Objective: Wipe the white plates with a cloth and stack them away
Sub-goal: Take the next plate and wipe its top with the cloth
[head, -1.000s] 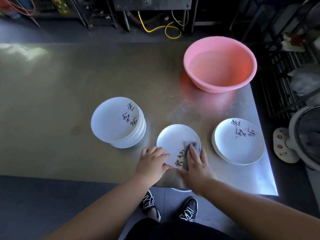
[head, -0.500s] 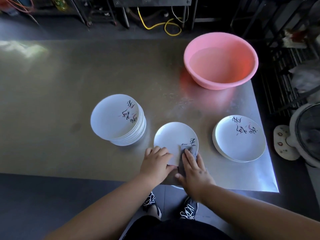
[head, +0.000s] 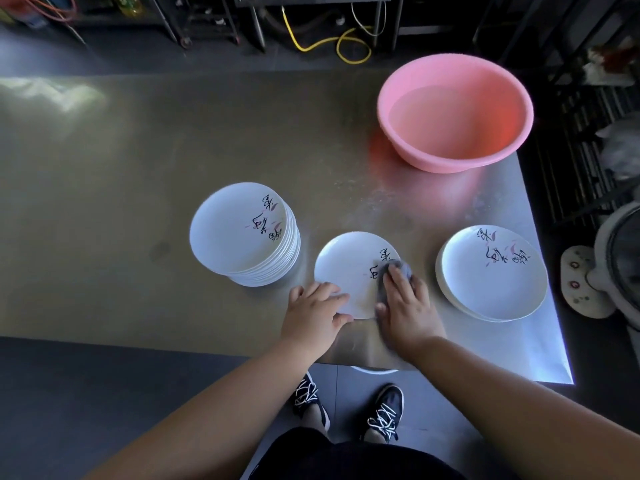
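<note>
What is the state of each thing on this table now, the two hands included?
middle plate: lies flat, face up, partly under the cloth.
cloth: pressed on the middle plate by the right hand.
left hand: holds the middle plate's near rim.
right hand: fingers straight, presses the cloth.
left stack: tall, upright, untouched.
right stack: low, untouched.
pink basin: upright, seems to hold water.

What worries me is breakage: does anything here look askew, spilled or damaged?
The pink plastic basin, seemingly holding water, sits at the steel table's far right corner, and its rim appears to jut past the table edge. Faint speckles, perhaps splashes, lie on the table in front of it. Nothing broken shows.
</note>
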Demonstrator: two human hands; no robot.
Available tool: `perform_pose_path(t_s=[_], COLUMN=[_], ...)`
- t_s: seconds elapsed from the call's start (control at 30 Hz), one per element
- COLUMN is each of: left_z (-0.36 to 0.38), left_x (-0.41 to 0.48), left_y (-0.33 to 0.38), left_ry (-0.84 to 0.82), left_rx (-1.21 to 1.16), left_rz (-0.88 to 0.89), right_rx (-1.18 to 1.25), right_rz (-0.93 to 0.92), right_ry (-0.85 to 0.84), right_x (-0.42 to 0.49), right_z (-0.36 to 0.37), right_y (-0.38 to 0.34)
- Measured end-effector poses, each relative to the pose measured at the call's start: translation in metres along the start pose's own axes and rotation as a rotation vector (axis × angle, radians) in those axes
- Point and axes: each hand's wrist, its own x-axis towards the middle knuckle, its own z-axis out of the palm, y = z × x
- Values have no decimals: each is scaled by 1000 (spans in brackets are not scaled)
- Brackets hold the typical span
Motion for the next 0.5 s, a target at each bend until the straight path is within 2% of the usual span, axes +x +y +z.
perform_pose_path(t_s=[0.1,0.2,0.27,0.37,0.43,0.5], left_z=[0,-1,-3,-12,-26,-43], left_x=[0,1,0,-2,2,12], left_y=[2,4,4,3,6,9], left_ry=[-14,-31,-20,9,-11,-115], left_rx=[-31,-47,-21,40,88,72], left_rz=[-19,-20,20,-3,-129,-302], right_rx=[-1,61,177,260,249,173], right_rz=[-47,-276,-289,52,289,389], right_ry=[77,179,117,-14,-130,-189], right_x=[2,-32,-42,-23,-2,22], right_z=[5,11,-7,-48,-68,-82], right_y=[1,-9,-18,-29,-27,-22])
